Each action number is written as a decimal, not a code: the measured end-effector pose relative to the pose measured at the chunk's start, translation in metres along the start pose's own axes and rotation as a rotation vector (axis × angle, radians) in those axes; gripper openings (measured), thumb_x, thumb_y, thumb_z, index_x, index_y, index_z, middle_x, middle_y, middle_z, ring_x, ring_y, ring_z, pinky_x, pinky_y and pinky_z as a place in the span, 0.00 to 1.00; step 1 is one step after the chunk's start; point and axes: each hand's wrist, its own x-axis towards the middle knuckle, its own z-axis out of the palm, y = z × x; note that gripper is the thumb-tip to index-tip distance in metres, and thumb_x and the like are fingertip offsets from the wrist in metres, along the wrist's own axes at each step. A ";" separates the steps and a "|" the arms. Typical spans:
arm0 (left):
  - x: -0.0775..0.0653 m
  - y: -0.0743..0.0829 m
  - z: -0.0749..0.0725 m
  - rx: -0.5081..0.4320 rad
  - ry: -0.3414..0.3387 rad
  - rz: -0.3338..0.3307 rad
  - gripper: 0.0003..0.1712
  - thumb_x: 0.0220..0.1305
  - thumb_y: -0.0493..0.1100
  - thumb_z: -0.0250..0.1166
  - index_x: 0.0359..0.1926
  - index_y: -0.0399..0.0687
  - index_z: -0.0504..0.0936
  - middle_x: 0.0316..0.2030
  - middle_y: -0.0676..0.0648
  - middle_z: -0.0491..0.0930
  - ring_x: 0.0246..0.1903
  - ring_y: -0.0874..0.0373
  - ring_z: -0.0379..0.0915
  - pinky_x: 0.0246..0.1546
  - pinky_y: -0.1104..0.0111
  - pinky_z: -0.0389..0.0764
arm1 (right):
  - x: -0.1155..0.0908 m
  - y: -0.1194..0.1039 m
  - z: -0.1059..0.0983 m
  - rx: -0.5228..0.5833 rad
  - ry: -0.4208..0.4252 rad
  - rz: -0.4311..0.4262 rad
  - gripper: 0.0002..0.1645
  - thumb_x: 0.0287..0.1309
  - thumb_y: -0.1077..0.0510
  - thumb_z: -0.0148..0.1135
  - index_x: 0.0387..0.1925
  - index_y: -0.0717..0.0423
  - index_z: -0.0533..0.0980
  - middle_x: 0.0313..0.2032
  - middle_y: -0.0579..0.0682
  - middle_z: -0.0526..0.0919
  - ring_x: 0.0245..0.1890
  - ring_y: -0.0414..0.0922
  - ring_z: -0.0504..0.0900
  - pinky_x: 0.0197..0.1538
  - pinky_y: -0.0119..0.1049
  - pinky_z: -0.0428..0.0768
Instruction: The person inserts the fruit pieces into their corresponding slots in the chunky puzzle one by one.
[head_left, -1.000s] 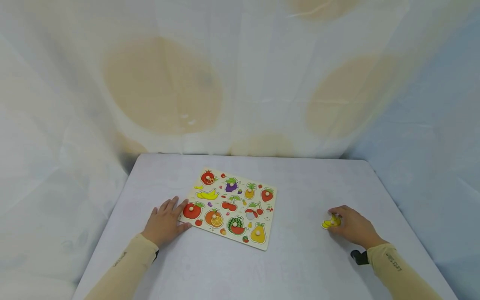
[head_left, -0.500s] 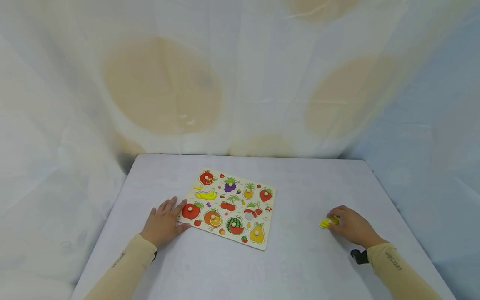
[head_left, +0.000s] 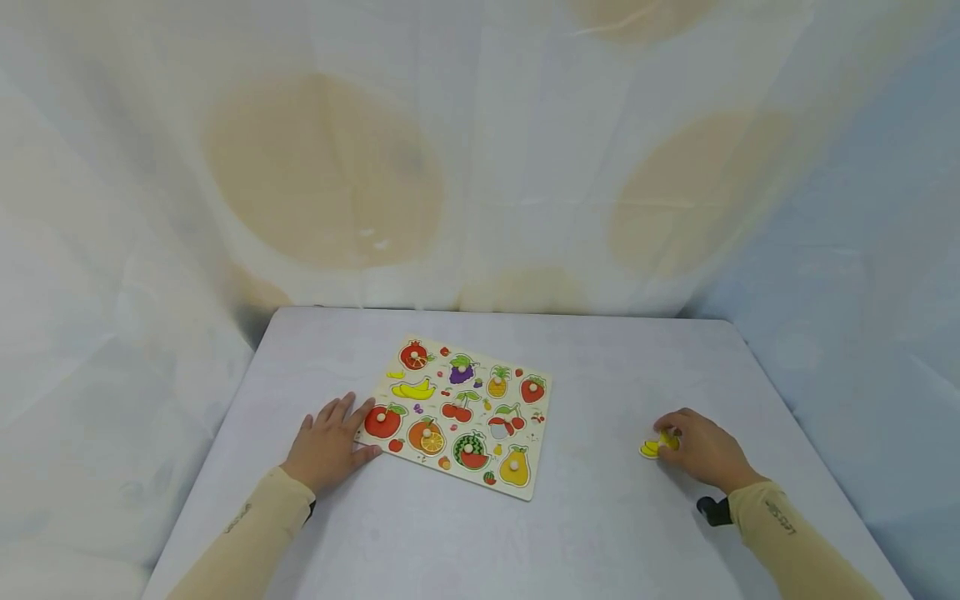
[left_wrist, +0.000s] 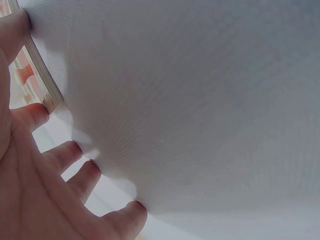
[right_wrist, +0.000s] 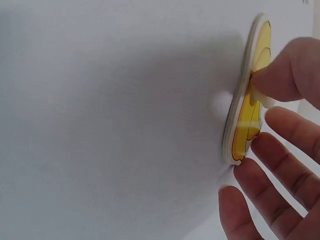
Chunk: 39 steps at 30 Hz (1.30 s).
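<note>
A wooden fruit puzzle board [head_left: 477, 410] lies left of the table's middle, turned slightly. My left hand [head_left: 324, 444] rests with spread fingers at the board's left corner. Its thumb and index finger touch the board's edge, seen in the left wrist view [left_wrist: 41, 75] too. Far to the right, my right hand [head_left: 703, 450] pinches the knob of a yellow banana puzzle piece [right_wrist: 246, 117] between thumb and index finger. Its other fingers stay loosely extended beside the piece. Whether the piece touches the table cannot be told. In the head view, fingers partly cover this banana piece [head_left: 648, 449].
The board bears several knobbed fruit pieces, such as a watermelon [head_left: 470, 451] and a pear [head_left: 514, 467]. Its banana place [head_left: 413, 389] shows a printed banana without a knob. A white cloth covers the table [head_left: 592, 542], and pale curtains [head_left: 525, 167] hang around it.
The banana piece has shifted very slightly left in the right hand's fingers. The left hand and the board stay nearly in place.
</note>
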 end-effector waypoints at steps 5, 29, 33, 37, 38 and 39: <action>0.000 -0.001 0.001 -0.002 -0.006 -0.003 0.49 0.59 0.63 0.70 0.75 0.48 0.64 0.71 0.32 0.59 0.68 0.31 0.54 0.60 0.30 0.57 | 0.001 0.000 0.000 0.004 -0.002 0.021 0.23 0.48 0.55 0.76 0.47 0.57 0.81 0.43 0.53 0.81 0.41 0.53 0.81 0.38 0.50 0.82; -0.001 0.000 -0.001 -0.007 -0.001 0.007 0.48 0.58 0.62 0.71 0.74 0.48 0.65 0.70 0.32 0.60 0.67 0.31 0.54 0.60 0.30 0.58 | 0.009 -0.003 0.004 0.059 -0.013 0.012 0.25 0.52 0.52 0.74 0.51 0.56 0.81 0.48 0.54 0.81 0.45 0.54 0.81 0.43 0.53 0.81; 0.000 -0.002 0.003 -0.008 -0.005 0.004 0.49 0.58 0.63 0.71 0.75 0.49 0.64 0.71 0.32 0.59 0.68 0.31 0.54 0.60 0.30 0.57 | 0.009 -0.003 0.004 0.055 -0.015 0.017 0.25 0.51 0.52 0.75 0.51 0.56 0.81 0.48 0.54 0.80 0.45 0.54 0.81 0.43 0.53 0.82; 0.000 -0.002 0.004 -0.009 -0.010 0.001 0.49 0.58 0.63 0.70 0.75 0.49 0.63 0.71 0.32 0.59 0.68 0.31 0.53 0.61 0.30 0.57 | 0.009 -0.004 0.004 0.051 -0.014 0.022 0.26 0.51 0.52 0.75 0.51 0.57 0.80 0.47 0.54 0.81 0.45 0.54 0.81 0.43 0.53 0.82; 0.000 -0.002 0.003 -0.010 -0.010 0.000 0.49 0.58 0.63 0.70 0.75 0.49 0.63 0.71 0.32 0.59 0.68 0.31 0.53 0.61 0.30 0.57 | 0.009 -0.004 0.004 0.048 -0.013 0.021 0.26 0.51 0.51 0.75 0.51 0.57 0.80 0.47 0.54 0.81 0.45 0.54 0.81 0.43 0.53 0.82; 0.000 -0.002 0.002 -0.012 -0.011 -0.001 0.49 0.58 0.63 0.70 0.75 0.49 0.64 0.71 0.32 0.59 0.68 0.31 0.53 0.61 0.30 0.57 | 0.009 -0.004 0.004 0.047 -0.012 0.021 0.26 0.51 0.51 0.75 0.51 0.57 0.80 0.47 0.54 0.81 0.45 0.54 0.81 0.43 0.53 0.82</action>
